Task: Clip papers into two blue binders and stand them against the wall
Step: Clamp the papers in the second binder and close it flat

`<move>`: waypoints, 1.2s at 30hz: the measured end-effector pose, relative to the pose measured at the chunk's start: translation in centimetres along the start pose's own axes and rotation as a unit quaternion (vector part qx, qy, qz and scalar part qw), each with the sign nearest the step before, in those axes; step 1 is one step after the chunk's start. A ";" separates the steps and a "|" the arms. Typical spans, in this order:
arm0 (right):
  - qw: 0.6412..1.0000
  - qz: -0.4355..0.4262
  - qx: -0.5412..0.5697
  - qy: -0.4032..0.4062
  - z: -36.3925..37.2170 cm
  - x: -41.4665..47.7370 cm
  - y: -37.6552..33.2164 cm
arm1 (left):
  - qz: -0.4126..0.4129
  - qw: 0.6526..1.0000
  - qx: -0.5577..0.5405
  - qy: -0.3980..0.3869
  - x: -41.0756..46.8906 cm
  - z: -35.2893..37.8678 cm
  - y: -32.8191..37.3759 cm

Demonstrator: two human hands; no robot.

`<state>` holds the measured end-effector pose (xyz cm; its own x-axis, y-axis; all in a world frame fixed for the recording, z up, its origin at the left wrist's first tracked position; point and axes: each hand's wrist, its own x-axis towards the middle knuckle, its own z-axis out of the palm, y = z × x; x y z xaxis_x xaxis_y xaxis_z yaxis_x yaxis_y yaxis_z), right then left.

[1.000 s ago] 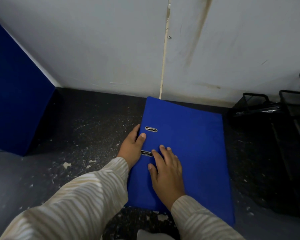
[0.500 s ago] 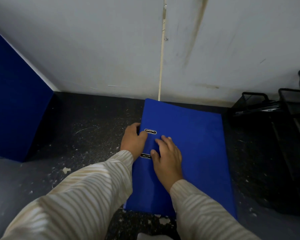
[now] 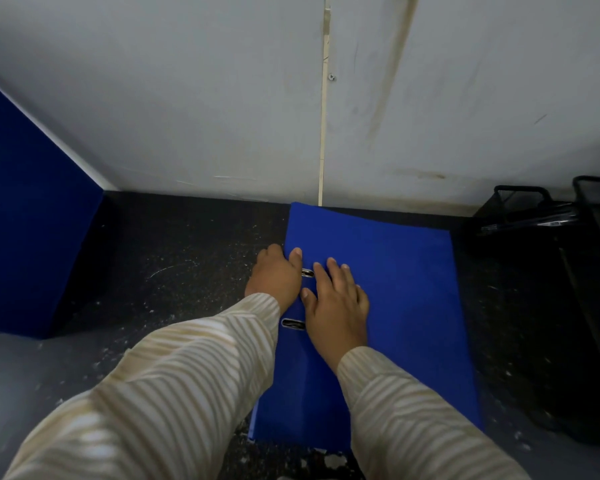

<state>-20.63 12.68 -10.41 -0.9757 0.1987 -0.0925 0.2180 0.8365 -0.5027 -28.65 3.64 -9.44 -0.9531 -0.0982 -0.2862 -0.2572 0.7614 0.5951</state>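
A closed blue binder [image 3: 406, 306] lies flat on the dark floor, its far edge close to the white wall [image 3: 222, 98]. My left hand [image 3: 274, 277] grips its left spine edge, thumb on top beside the upper metal slot and fingers hidden over the side. My right hand [image 3: 336, 303] rests flat on the cover just right of the spine, fingers straight. The lower metal slot [image 3: 293, 323] shows between my wrists. No papers are visible. A second blue binder [image 3: 32, 220] stands at the far left against the wall.
Black wire trays [image 3: 551, 220] stand on the floor at the right, close to the binder's right edge. The dark floor [image 3: 187, 265] between the two binders is speckled with white flecks. A thin strip and a screw run down the wall above the binder.
Both hands have slid along the spine toward the wall, from around the lower slot to the upper one. The binder still lies flat.
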 end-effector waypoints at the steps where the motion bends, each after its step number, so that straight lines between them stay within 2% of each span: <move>1: 1.000 0.003 -0.006 0.000 0.1 0.0 -0.1 | 0.003 1.000 0.011 0.003 0.0 0.0 0.0; 7: 0.999 -0.016 -0.025 -0.016 0.0 -1.1 0.2 | 0.019 0.998 0.048 0.019 -0.4 0.0 0.0; 12: 0.996 -0.041 -0.045 -0.060 0.0 -5.2 1.4 | 0.016 0.999 0.040 0.018 -0.3 -0.1 -0.1; 20: 0.996 -0.020 -0.065 -0.061 0.2 -5.8 1.1 | 0.016 0.997 0.060 0.040 -0.6 -0.1 0.2; 24: 0.996 -0.025 -0.054 -0.062 0.2 -5.9 1.3 | 0.014 0.999 0.010 0.030 -1.2 -0.5 -0.2; 29: 0.997 -0.031 -0.050 -0.054 0.4 -5.9 1.4 | 0.074 0.992 -0.094 -0.025 -4.3 -0.4 -2.5; 36: 0.997 -0.031 -0.052 -0.056 0.2 -5.8 1.4 | 0.045 0.997 -0.065 -0.011 -5.3 0.1 -2.7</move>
<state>-14.68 12.55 -10.73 -0.9826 0.0910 -0.1619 0.1520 0.8950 -0.4194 -22.93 2.16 -9.59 -0.9697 -0.0184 -0.2435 -0.1914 0.6765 0.7111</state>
